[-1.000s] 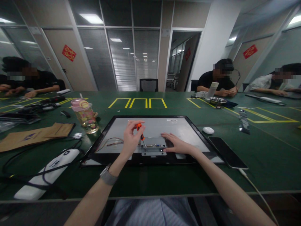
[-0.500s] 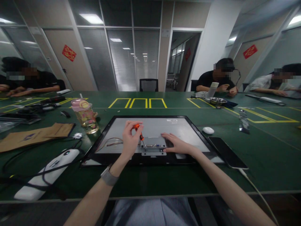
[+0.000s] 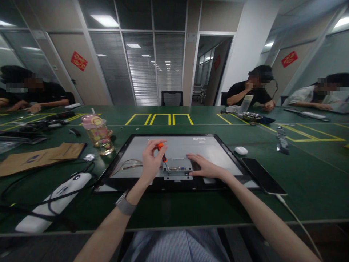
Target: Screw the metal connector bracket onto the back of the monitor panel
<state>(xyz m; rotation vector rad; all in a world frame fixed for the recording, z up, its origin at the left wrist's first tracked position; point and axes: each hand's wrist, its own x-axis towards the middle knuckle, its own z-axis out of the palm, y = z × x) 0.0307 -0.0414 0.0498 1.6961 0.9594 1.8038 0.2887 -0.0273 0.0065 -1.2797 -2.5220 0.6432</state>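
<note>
My left hand (image 3: 152, 158) is closed around the orange and black handle of a screwdriver (image 3: 163, 153). The screwdriver leans, its shaft pointing down at the left end of a metal bracket (image 3: 177, 174) with video ports. That bracket sits near the front edge of a flat display panel (image 3: 174, 145), which lies back side up in a black frame. On the bracket's right end, my right hand (image 3: 204, 166) rests with its fingers stretched out. Thin wires (image 3: 131, 164) lie on the panel left of my left hand. The exact contact of the screwdriver tip is too small to make out.
Left of the panel are a drink cup (image 3: 98, 134), a paper bag (image 3: 43, 157) and a white power strip (image 3: 54, 203) with black cables. On the right lie a phone (image 3: 264, 176) on a charging cable and a white case (image 3: 241, 150). Several people sit across the table.
My hands, the screwdriver and the panel look nearly the same. Across the table on the right, a person has raised one hand to the head.
</note>
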